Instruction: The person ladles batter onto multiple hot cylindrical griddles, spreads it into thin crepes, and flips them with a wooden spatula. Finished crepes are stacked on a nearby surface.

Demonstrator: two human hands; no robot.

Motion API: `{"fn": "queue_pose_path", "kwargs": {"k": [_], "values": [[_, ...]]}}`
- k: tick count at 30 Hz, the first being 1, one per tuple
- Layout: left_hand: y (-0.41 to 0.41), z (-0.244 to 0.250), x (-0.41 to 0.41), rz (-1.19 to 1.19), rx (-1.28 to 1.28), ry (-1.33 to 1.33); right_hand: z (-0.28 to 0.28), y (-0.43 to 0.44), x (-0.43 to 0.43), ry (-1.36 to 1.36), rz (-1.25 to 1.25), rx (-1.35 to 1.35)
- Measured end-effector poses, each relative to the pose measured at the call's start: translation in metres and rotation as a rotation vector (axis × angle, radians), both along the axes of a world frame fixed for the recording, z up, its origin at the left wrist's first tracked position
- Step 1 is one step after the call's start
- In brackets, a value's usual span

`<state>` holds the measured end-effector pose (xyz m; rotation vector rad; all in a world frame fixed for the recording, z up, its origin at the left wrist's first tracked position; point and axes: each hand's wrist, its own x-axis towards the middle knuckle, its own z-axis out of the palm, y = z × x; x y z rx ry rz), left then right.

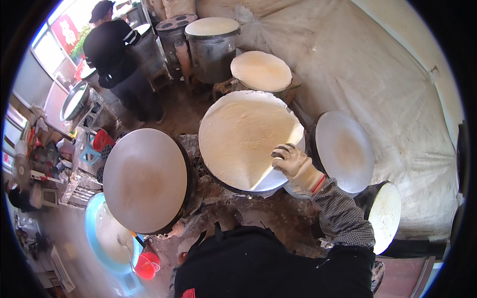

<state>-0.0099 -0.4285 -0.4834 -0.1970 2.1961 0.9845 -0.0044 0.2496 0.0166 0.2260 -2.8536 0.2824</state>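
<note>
A large thin round pancake (242, 138) covers most of the middle round griddle (272, 184). My right hand (294, 164), in a pale knit glove with a red-edged cuff, is at its right side with fingers curled on the edge. That side is raised in a straight fold, and bare pale griddle surface shows under it. Of my left hand (182, 257) only a sliver shows beside my dark apron; the rest is hidden, so what it does cannot be told. To the left stands another round griddle (145, 178) with a brownish centre.
A blue basin (91, 219) of pale batter holds a ladle (125, 242), with a red bucket (147, 265) beside it. More griddles stand at right (344, 151), lower right (385, 218) and behind (212, 27). A pale round sheet (261, 70) lies beyond. A person (111, 56) works at the back left.
</note>
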Motion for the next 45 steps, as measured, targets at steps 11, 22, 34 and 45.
{"fn": "queue_pose_path", "kwargs": {"k": [11,22,34,45], "values": [[0.007,0.001,0.006,-0.003,-0.066,0.012,0.021,0.028,-0.018,0.128,-0.116,-0.156],[0.005,0.013,0.019,0.000,-0.168,0.030,0.042,0.055,-0.038,0.442,-0.351,-0.446],[-0.014,-0.005,-0.013,0.014,0.045,-0.031,0.116,-0.004,-0.014,0.742,-0.443,-0.329],[0.150,0.184,-0.117,-0.751,0.470,-0.249,0.164,-0.169,0.137,0.550,-0.905,-0.075]]}}
